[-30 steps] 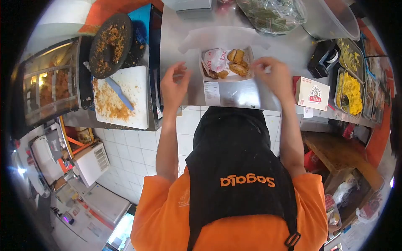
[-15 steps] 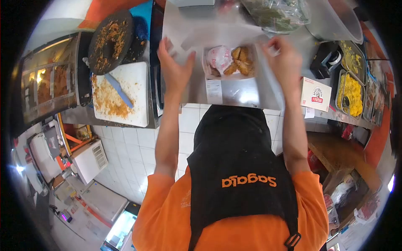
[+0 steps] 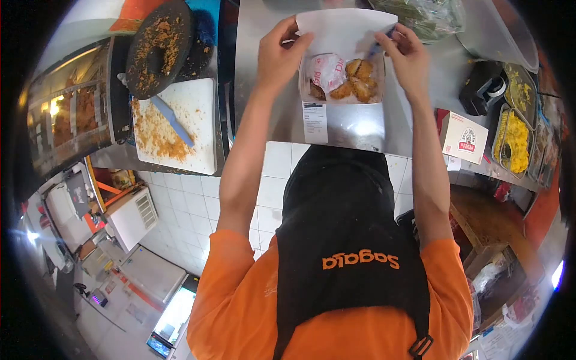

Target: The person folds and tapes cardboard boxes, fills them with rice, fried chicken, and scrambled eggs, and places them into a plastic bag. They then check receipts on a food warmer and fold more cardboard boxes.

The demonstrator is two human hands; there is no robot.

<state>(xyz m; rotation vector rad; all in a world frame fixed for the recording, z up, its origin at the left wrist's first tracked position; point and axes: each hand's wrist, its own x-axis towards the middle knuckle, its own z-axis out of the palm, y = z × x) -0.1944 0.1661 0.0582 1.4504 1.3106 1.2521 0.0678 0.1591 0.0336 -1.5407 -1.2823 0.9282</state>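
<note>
An opened white takeaway box (image 3: 305, 96) sits on the metal counter, its lid (image 3: 342, 30) raised at the far side. Inside lie a bundle wrapped in printed white paper (image 3: 328, 73) and golden fried chicken pieces (image 3: 361, 87). My left hand (image 3: 281, 57) is closed, thumb and fingers pinching the lid's left edge. At the opposite edge, my right hand (image 3: 409, 60) pinches the lid near its right corner. Something dark blue beside the right fingertips is too blurred to name. A printed receipt (image 3: 315, 123) lies against the box's near side.
Left stands a white cutting board (image 3: 201, 126) with crumbs and a blue-handled knife (image 3: 172, 121), beside a dark round dish (image 3: 161, 48) of brown crumbs. On the right are a closed printed box (image 3: 464, 137), a black tape dispenser (image 3: 480, 87) and a tray of yellow food (image 3: 513, 141).
Both hands have moved to the box's far side and now grip its lid. The left hand was apart from it with fingers spread. A loose whitish sheet over the box is no longer seen there.
</note>
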